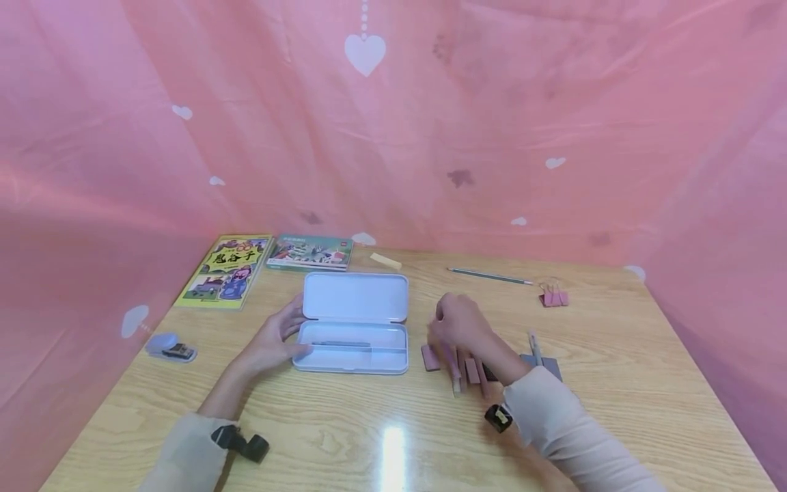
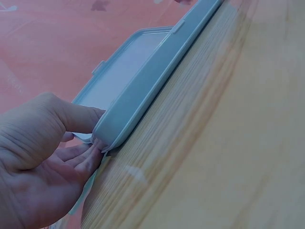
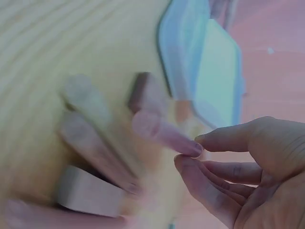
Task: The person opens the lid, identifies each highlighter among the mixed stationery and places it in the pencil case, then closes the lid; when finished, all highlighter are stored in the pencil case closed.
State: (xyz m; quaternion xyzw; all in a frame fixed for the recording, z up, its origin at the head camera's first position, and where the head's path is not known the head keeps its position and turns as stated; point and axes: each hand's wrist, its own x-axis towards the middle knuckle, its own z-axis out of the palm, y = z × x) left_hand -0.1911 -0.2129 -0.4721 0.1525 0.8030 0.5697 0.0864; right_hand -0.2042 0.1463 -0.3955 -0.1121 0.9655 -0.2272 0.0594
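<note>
An open pale-blue pencil case (image 1: 355,298) lies on the table, its lid tipped back. A slim pen (image 1: 341,344) rests in the long compartment of its base. My left hand (image 1: 278,342) grips the case's left end, the thumb above and fingertips at the lower edge in the left wrist view. Right of the case, my right hand (image 1: 460,320) pinches a pink pen (image 3: 167,136) between thumb and fingertip, above the table. Beneath that hand lie a dark pink eraser (image 1: 430,358), a second pink eraser (image 1: 472,371) and several pens, blurred in the right wrist view.
A yellow book (image 1: 224,271) and a green book (image 1: 310,253) lie at the back left, a stapler (image 1: 172,347) at the left. Behind are a cream strip (image 1: 386,260), a pencil (image 1: 490,275) and pink binder clips (image 1: 555,298). Dark grey blocks (image 1: 550,367) sit beside the right forearm.
</note>
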